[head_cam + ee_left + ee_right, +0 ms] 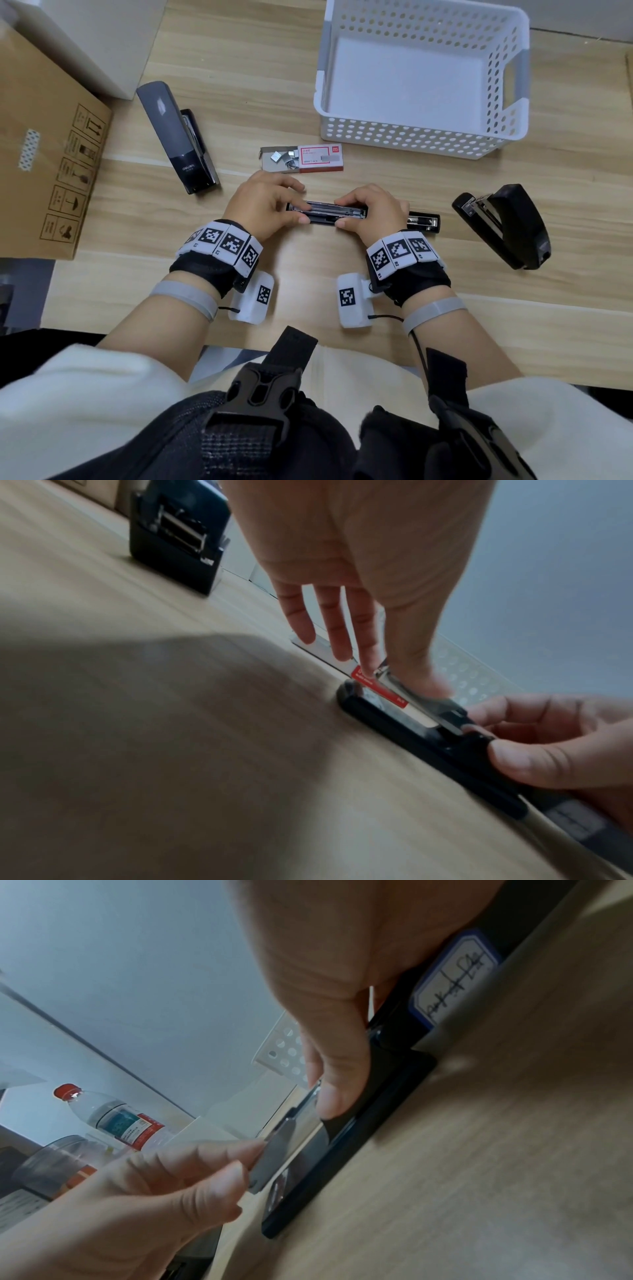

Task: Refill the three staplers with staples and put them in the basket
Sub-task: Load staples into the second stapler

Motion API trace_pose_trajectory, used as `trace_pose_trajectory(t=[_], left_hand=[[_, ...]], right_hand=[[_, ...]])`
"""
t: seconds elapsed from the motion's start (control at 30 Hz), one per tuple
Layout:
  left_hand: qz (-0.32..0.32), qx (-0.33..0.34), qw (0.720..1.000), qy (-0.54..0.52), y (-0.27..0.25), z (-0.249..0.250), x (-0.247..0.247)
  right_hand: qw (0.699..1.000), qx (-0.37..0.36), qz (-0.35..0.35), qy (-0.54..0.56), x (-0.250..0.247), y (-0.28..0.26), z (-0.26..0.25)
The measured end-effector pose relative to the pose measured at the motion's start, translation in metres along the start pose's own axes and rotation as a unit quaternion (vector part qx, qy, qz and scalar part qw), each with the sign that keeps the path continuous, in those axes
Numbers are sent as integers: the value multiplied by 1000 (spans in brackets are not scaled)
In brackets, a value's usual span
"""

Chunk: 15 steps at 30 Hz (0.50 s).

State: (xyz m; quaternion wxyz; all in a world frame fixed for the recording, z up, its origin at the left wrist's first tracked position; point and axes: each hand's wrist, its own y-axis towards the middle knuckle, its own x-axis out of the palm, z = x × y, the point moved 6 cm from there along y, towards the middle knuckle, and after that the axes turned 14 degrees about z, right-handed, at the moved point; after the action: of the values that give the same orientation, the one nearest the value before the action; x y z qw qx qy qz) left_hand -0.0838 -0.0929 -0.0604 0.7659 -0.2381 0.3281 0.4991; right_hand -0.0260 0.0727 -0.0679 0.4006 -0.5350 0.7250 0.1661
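Two hands on the opened stapler mid-counter: my right hand pinches it steady while my left hand pinches the magazine, probably seating staples, basket behind.

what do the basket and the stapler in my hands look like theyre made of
Basket: white plastic, apparently moulded, matte, with rows of punched round holes. Opened stapler: glossy black shell, likely plastic, around a shiny silver metal staple channel. Left hand and right hand hold it.
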Motion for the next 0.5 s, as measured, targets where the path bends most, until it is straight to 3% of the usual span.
trace_pose_trajectory(t=[0.13, 0.23, 0.37, 0.5], left_hand=[[81, -67, 991, -86, 10, 6, -15], [139, -97, 985, -37, 25, -2, -25], [132, -134, 981, 55, 45, -17, -25], [104, -130, 981, 99, 56, -20, -18]], right_hand=[[1000, -1, 1, -3, -1, 0, 0], [1000, -2, -1, -5, 1, 0, 0], [1000, -5, -7, -11, 1, 5, -2], [1000, -7, -10, -10, 0, 8, -3]])
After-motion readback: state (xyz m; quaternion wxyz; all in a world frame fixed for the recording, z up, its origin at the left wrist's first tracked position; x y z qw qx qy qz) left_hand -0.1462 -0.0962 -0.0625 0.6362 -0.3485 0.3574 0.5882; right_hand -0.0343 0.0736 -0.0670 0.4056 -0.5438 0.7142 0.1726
